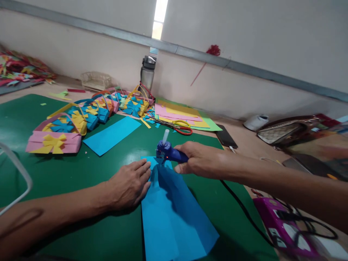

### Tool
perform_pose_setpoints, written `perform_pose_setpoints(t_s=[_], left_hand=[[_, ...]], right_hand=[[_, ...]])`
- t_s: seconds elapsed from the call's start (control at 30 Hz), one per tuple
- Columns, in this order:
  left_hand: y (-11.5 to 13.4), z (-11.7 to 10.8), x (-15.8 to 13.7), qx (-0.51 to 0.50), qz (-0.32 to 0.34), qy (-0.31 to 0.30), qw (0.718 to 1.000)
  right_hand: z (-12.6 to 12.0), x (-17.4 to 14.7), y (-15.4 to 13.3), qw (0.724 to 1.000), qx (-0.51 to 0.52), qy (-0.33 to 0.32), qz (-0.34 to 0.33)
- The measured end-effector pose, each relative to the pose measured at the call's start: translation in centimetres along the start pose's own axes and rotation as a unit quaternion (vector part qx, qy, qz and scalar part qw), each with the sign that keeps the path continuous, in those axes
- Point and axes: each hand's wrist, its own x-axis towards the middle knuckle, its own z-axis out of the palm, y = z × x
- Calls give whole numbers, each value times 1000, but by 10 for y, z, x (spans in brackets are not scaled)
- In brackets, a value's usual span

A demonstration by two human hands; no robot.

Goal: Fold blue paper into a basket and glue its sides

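Observation:
My right hand (pixel 190 156) grips a dark blue hot glue gun (pixel 175 155), with a translucent glue stick (pixel 165 136) standing out of its back end and a small red light on its body. The gun's nozzle points down at the far end of a folded sheet of blue paper (pixel 174 217). Whether the nozzle touches the paper, I cannot tell. Lying flat, my left hand (pixel 129 183) has its fingertips on the left edge of that sheet, near the gun. Another blue paper strip (pixel 112 136) lies farther off on the green mat (pixel 114 235).
Several small paper baskets with bows (pixel 54 142) line the back left. Scissors (pixel 182 127) rest by a stack of coloured paper (pixel 176 112), near a bottle (pixel 148 72) and a phone (pixel 227 136). A black cord (pixel 241 206) runs toward a purple power strip (pixel 282 232).

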Motion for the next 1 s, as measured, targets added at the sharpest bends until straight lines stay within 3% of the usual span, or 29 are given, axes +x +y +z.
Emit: perform_pose_setpoints(t_s=[0.23, 0.77, 1.0], left_hand=[[1, -1, 0, -10, -6, 3, 1000], [-1, -2, 0, -2, 13, 21, 1000], [-2, 1, 0, 1, 17, 32, 999]], right_hand=[[-2, 14, 7, 999, 5, 26, -22], [1, -1, 6, 999, -27, 6, 27], [1, -1, 4, 1000, -10, 6, 7]])
